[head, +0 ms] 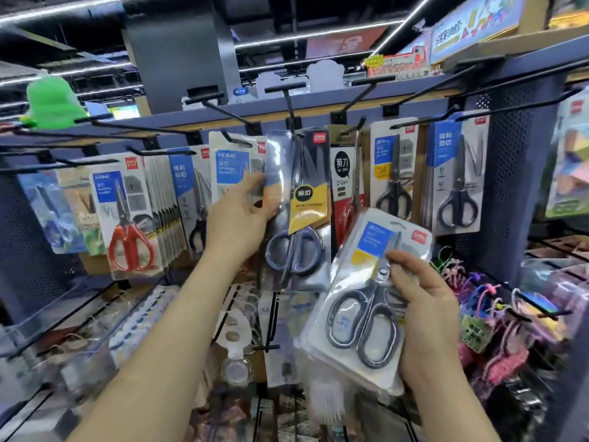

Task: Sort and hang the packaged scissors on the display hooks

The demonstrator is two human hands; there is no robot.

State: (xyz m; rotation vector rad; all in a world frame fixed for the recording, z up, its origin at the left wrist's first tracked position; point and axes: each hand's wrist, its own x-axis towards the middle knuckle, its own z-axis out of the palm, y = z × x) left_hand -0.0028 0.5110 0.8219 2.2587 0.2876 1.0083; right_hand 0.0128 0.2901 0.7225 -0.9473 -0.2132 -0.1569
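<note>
My right hand (424, 317) grips a stack of packaged scissors (360, 301) with grey handles and a blue and yellow card, tilted, low in front of the display. My left hand (237, 218) reaches up and holds a white pack with a blue HOME label (232, 167) that hangs on a black hook (236, 140). Its fingers also touch the neighbouring clear pack of blue-handled scissors (296, 215) with a yellow label. More packs hang along the rail: red-handled scissors (127, 218) at left, black-handled ones (455, 186) at right.
Long black hooks (424, 90) jut out from the blue pegboard rail at head height, several of them bare. A green item (52, 102) sits at upper left. Below hang key rings and colourful trinkets (497, 314); a clear tray (63, 339) is at lower left.
</note>
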